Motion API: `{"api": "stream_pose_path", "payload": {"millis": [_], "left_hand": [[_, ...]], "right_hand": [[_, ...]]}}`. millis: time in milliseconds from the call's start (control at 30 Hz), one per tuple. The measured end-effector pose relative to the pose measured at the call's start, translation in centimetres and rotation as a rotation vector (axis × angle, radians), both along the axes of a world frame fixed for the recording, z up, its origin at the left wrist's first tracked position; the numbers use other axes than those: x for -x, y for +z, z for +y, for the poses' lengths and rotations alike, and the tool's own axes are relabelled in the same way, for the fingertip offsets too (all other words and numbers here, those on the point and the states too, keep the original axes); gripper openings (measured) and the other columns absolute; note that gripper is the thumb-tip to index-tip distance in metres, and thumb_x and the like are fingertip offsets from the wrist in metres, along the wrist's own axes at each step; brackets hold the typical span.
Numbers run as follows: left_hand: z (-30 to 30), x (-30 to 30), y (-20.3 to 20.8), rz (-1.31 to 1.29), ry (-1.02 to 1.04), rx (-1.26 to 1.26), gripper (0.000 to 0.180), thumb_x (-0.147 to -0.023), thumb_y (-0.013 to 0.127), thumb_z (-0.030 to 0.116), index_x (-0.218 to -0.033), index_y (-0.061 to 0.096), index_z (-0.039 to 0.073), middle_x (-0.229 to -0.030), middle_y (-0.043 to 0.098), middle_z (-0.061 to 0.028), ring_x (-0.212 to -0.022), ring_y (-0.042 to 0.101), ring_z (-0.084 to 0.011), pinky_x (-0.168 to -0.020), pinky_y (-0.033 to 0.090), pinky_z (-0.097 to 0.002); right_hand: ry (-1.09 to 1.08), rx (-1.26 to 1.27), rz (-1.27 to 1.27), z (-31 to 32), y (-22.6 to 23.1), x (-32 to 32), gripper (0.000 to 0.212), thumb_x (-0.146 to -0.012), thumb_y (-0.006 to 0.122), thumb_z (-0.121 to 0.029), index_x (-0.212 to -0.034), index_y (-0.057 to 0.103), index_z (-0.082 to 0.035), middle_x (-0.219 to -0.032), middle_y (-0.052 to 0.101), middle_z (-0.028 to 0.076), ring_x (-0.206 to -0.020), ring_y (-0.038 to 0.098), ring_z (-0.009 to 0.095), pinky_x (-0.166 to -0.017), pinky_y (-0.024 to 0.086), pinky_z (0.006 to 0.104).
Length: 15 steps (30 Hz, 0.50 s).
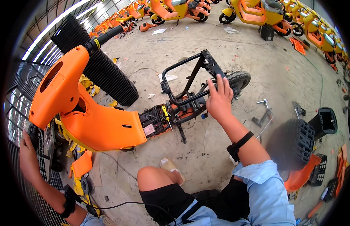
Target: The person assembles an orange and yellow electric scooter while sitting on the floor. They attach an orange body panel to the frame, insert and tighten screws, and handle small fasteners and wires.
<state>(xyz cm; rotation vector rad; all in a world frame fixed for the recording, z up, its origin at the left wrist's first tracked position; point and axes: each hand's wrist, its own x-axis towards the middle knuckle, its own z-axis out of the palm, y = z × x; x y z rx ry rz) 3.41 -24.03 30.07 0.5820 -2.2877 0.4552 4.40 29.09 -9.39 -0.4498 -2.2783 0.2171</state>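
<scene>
A partly stripped scooter lies across the floor ahead of me, with orange front body panels on the left and a bare black tubular frame on the right. My right hand is over the rear of that frame, fingers spread and nothing gripped; whether they touch the metal is unclear. At the far left, my left hand reaches up beside the black handlebar end, its visible fingers stretched out. A yellow-handled screwdriver lies on the exposed middle section, near wiring and dark parts. The rear wheel shows beyond my right hand.
A black ribbed rubber mat slants behind the front panels. Metal hand tools lie on the concrete at right, near a black crate and a black bin. Broken yellow pieces litter the left. Rows of orange-yellow scooters stand behind.
</scene>
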Motion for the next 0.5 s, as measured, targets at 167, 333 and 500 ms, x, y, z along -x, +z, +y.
{"api": "stream_pose_path", "payload": {"millis": [167,333,500], "left_hand": [[-0.5,0.2,-0.2,0.010,0.009,0.017,0.081,-0.093,0.018,0.074,-0.132,0.058,0.015,-0.111,0.068,-0.0147,-0.103,0.065,-0.0337,-0.085,0.050,-0.0464],[-1.1,-0.2,-0.2,-0.020,-0.068,0.068,0.078,-0.093,0.029,0.072,-0.134,0.055,0.011,-0.111,0.068,-0.0169,-0.105,0.064,-0.0357,-0.085,0.050,-0.0457],[-1.5,-1.7,-0.1,-0.157,-0.245,0.062,0.062,-0.086,0.068,0.035,-0.137,0.048,0.006,-0.108,0.067,-0.0222,-0.101,0.065,-0.0378,-0.084,0.050,-0.0433]], "right_hand": [[-0.254,0.685,0.085,1.0,-0.6,1.9,0.090,-0.078,0.062,-0.020,-0.150,0.012,0.003,-0.156,0.015,0.027,-0.145,0.012,0.044,-0.112,0.016,0.0606],[0.006,1.547,0.135,3.0,-2.3,3.1,0.077,-0.090,0.060,-0.044,-0.141,0.034,0.006,-0.137,0.049,0.024,-0.127,0.049,0.033,-0.103,0.039,0.0397],[0.025,1.515,0.083,3.6,-3.3,3.5,0.070,-0.092,0.058,-0.050,-0.132,0.047,0.007,-0.132,0.054,0.024,-0.122,0.053,0.035,-0.101,0.041,0.0400]]}}
